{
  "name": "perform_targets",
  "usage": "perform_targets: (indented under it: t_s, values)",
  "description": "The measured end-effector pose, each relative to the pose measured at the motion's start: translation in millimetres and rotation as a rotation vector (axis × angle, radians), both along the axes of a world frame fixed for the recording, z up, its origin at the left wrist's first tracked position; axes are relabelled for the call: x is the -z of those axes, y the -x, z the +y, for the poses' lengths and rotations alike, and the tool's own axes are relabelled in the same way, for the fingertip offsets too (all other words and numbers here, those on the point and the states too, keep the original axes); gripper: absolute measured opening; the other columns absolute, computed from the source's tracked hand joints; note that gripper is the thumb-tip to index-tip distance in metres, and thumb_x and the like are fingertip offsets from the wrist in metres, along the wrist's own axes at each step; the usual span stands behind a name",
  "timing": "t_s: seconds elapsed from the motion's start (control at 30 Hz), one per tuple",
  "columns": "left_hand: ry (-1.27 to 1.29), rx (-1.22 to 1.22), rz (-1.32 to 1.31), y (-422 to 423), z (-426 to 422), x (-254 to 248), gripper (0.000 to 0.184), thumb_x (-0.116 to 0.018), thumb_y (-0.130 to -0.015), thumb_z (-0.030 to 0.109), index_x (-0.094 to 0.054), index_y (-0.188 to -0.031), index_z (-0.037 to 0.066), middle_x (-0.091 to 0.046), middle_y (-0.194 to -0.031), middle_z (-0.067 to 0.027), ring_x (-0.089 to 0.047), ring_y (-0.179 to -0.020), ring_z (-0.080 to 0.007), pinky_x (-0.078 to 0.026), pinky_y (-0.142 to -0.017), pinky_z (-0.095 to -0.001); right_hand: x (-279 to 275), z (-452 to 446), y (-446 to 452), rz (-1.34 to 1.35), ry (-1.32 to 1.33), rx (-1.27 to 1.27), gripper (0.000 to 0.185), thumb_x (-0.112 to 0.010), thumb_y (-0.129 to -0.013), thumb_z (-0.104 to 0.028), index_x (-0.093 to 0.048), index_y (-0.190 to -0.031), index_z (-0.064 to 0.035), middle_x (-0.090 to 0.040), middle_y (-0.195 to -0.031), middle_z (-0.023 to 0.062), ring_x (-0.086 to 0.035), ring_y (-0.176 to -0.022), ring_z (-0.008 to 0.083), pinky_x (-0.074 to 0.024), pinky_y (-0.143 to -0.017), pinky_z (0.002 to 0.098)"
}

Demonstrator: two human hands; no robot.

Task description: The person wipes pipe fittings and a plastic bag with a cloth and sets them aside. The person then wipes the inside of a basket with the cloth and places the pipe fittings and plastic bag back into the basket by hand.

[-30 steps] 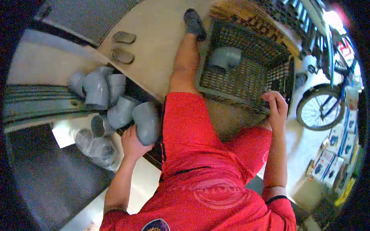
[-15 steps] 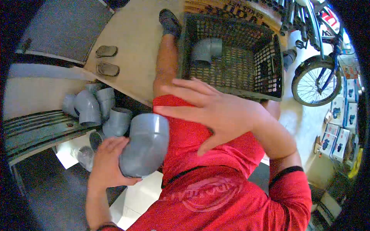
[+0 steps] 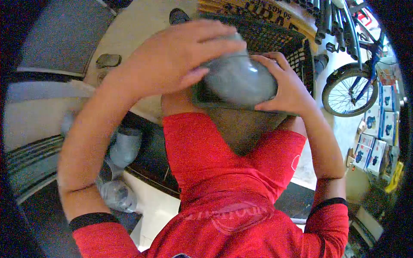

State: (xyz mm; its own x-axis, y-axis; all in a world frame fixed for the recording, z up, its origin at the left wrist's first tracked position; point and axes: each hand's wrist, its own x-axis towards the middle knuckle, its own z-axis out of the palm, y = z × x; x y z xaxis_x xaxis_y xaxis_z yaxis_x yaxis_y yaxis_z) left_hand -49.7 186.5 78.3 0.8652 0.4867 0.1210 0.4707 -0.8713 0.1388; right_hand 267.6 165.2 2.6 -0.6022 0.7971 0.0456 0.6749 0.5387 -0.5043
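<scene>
A large grey plastic pipe elbow (image 3: 243, 84) is between my two hands, above the near part of a black plastic crate (image 3: 275, 38). My left hand (image 3: 185, 56) wraps over its upper left end, slightly blurred. My right hand (image 3: 290, 88) grips its right side, thumb below and fingers above. The elbow hides much of the crate's inside, so what lies in there cannot be made out.
More grey elbows (image 3: 125, 148) sit at the left, beside a ridged ledge (image 3: 36, 163). A bicycle wheel (image 3: 350, 89), stacked boxes (image 3: 378, 152) and dark pipes (image 3: 340, 30) are at the right. A slipper (image 3: 108, 60) lies on the floor.
The elbow has moved from the lower left up and right over the crate, carried by my left hand. My right hand, open before, has closed on its right side.
</scene>
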Motion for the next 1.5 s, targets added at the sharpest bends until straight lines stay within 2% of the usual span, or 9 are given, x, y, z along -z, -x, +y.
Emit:
perform_targets:
  t_s: [0.1, 0.27, 0.37, 0.47, 0.6, 0.87, 1.07, 1.37, 1.5]
  values:
    - [-0.034, -0.204, -0.17, 1, 6, 14, 0.071, -0.071, -0.087, 0.017, -0.043, -0.151, 0.007, -0.046, -0.154, -0.0142, -0.044, -0.141, -0.0368, -0.035, -0.118, -0.045, 49, 21, -27, -0.02, 0.095, 0.166, 0.113, -0.094, -0.048, -0.038, -0.047, -0.147, -0.0124, -0.046, -0.139, 0.0226, -0.049, -0.129, 0.0438, -0.0427, -0.111, 0.0468]
    - [0.206, -0.694, -0.816, 2, -22, 122, 0.065, -0.064, -0.097, 0.027, -0.038, -0.153, 0.005, -0.048, -0.149, -0.0225, -0.048, -0.136, -0.04, -0.035, -0.117, -0.0453, 111, 50, -26, -0.195, 0.148, -0.07, 0.118, -0.094, -0.05, -0.04, -0.042, -0.151, -0.0125, -0.044, -0.139, 0.0267, -0.047, -0.131, 0.0464, -0.0407, -0.113, 0.0487]
    - [0.431, -1.12, -0.961, -3, -51, 188, 0.068, -0.063, -0.1, 0.027, -0.033, -0.155, 0.002, -0.04, -0.157, -0.0182, -0.038, -0.145, -0.0306, -0.028, -0.12, -0.0423, 147, 50, -3, -0.23, 0.196, -0.204, 0.121, -0.095, -0.05, -0.043, -0.039, -0.153, -0.0134, -0.042, -0.143, 0.0277, -0.046, -0.132, 0.049, -0.0413, -0.113, 0.0498]
    - [0.561, -1.275, -1.007, -22, -77, 241, 0.069, -0.064, -0.099, 0.03, -0.033, -0.154, 0.001, -0.04, -0.156, -0.0195, -0.038, -0.145, -0.033, -0.028, -0.12, -0.0433, 155, 47, 16, -0.346, 0.34, -0.135, 0.125, -0.095, -0.051, -0.048, -0.033, -0.155, -0.0148, -0.039, -0.146, 0.0299, -0.043, -0.134, 0.0513, -0.0411, -0.113, 0.0503]
    - [0.459, -1.106, -0.809, -29, -70, 231, 0.072, -0.067, -0.096, 0.031, -0.035, -0.15, -0.003, -0.049, -0.145, -0.0277, -0.048, -0.134, -0.0431, -0.037, -0.114, -0.0462, 180, 52, 10, -0.396, 0.461, -0.175, 0.124, -0.093, -0.058, -0.049, -0.027, -0.157, -0.0133, -0.03, -0.152, 0.0357, -0.039, -0.137, 0.0534, -0.0392, -0.114, 0.0524]
    - [0.413, -1.095, -0.792, -34, -68, 224, 0.07, -0.069, -0.093, 0.023, -0.037, -0.149, -0.003, -0.052, -0.142, -0.0259, -0.052, -0.131, -0.0412, -0.039, -0.111, -0.046, 208, 41, 9, -0.539, 0.406, -0.216, 0.12, -0.087, -0.071, -0.045, -0.014, -0.16, -0.0134, -0.019, -0.158, 0.0352, -0.035, -0.141, 0.0538, -0.0389, -0.114, 0.0558]
    - [0.423, -1.097, -0.765, -32, -69, 220, 0.071, -0.069, -0.093, 0.022, -0.036, -0.15, -0.003, -0.051, -0.143, -0.0248, -0.05, -0.132, -0.0394, -0.038, -0.112, -0.0454, 194, 49, 25, -0.5, 0.636, -0.181, 0.121, -0.086, -0.072, -0.047, -0.011, -0.161, -0.0144, -0.015, -0.161, 0.0327, -0.034, -0.142, 0.0528, -0.0364, -0.116, 0.0553]
    - [0.397, -1.089, -0.8, -34, -67, 220, 0.069, -0.069, -0.091, 0.021, -0.039, -0.148, -0.003, -0.055, -0.138, -0.026, -0.055, -0.126, -0.0405, -0.041, -0.109, -0.0465, 195, 81, 36, -0.362, 0.726, -0.09, 0.123, -0.078, -0.063, -0.078, -0.034, -0.155, -0.0107, -0.039, -0.154, 0.0277, -0.036, -0.145, 0.0443, -0.0318, -0.118, 0.0556]
    - [0.365, -1.086, -0.779, -33, -65, 224, 0.07, -0.07, -0.09, 0.022, -0.04, -0.147, -0.003, -0.057, -0.135, -0.0264, -0.057, -0.123, -0.0414, -0.043, -0.107, -0.0469, 206, 81, 61, -0.658, 0.593, -0.135, 0.131, -0.076, -0.058, -0.084, -0.033, -0.155, -0.0063, -0.039, -0.156, 0.026, -0.036, -0.145, 0.0427, -0.028, -0.117, 0.0609]
